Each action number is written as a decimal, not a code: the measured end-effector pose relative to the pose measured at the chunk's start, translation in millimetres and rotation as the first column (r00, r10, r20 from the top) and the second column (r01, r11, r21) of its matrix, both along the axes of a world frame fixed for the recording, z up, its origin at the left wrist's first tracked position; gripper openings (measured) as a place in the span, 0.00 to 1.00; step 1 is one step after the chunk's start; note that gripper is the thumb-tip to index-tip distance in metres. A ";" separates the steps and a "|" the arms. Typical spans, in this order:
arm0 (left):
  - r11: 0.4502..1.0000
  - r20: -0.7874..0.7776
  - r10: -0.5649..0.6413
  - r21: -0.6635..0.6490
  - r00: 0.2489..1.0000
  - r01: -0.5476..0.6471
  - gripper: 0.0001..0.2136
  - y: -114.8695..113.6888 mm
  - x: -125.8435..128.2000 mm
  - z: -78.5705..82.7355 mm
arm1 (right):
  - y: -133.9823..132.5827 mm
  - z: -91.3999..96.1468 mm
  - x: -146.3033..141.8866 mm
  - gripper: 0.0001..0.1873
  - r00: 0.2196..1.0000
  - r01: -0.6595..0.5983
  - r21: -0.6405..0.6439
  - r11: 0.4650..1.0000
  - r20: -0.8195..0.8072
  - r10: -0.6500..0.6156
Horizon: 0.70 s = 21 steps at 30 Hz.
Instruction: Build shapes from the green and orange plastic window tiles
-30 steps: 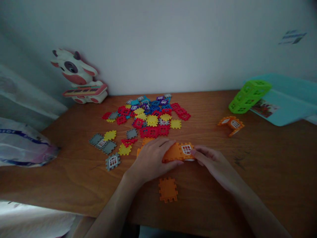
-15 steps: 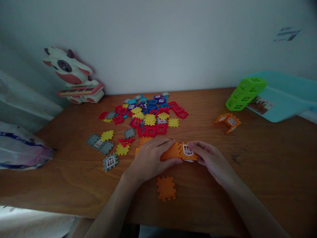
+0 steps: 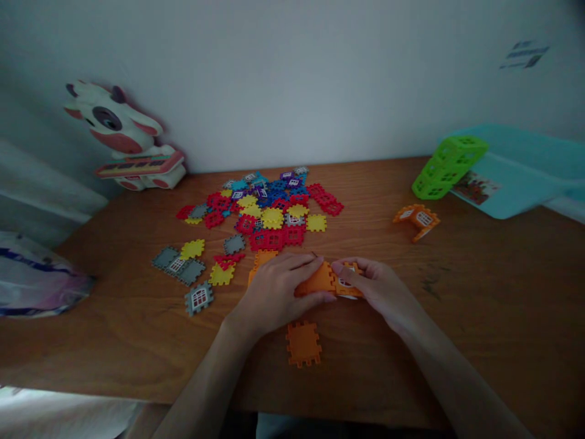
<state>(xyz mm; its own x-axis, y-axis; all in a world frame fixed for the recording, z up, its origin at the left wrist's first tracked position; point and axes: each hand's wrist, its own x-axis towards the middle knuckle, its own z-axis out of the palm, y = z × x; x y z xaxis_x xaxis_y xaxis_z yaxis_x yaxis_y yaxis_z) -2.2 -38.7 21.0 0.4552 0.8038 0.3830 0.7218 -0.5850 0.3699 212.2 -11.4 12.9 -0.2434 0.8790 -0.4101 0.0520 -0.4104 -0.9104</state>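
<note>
My left hand (image 3: 276,292) rests over a bent orange waffle-block assembly (image 3: 320,280) and grips its left side. My right hand (image 3: 377,286) pinches the assembly's right end, and its fingers partly hide a white window panel. A further orange panel (image 3: 262,261) sticks out from under my left hand. A flat orange square block (image 3: 303,344) lies on the table just below my hands, touching neither. The assembly's underside is hidden.
A heap of red, yellow, blue and grey blocks (image 3: 260,210) lies on the wooden table (image 3: 479,292) beyond my hands. A small orange block structure (image 3: 417,221), a green block cube (image 3: 448,167), a teal board (image 3: 516,174), a cow toy (image 3: 121,131) and a plastic bag (image 3: 36,277) surround it.
My right hand has closed further over the window panel, covering more of it. The whole scene sits slightly higher and further left in the view.
</note>
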 end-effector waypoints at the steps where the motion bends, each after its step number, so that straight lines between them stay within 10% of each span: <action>1: 1.000 0.000 0.002 -0.006 1.000 -0.002 0.28 -0.1 -0.1 0.1 | 0.4 -0.2 -0.3 0.19 1.000 0.006 -0.007 1.000 -0.016 -0.006; 21: 0.998 -0.046 -0.005 0.056 0.999 0.007 0.27 -0.3 4.1 3.5 | 2.6 -0.2 -1.3 0.23 0.986 -0.096 0.173 0.980 0.148 0.070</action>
<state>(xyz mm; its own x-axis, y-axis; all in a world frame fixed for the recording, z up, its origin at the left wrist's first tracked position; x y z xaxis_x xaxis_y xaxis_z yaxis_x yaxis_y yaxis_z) 1.9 -39.0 24.5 0.4783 0.7789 0.4056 0.7336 -0.6083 0.3029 210.9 -8.9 12.7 -0.2699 0.9203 -0.2831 0.2116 -0.2301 -0.9499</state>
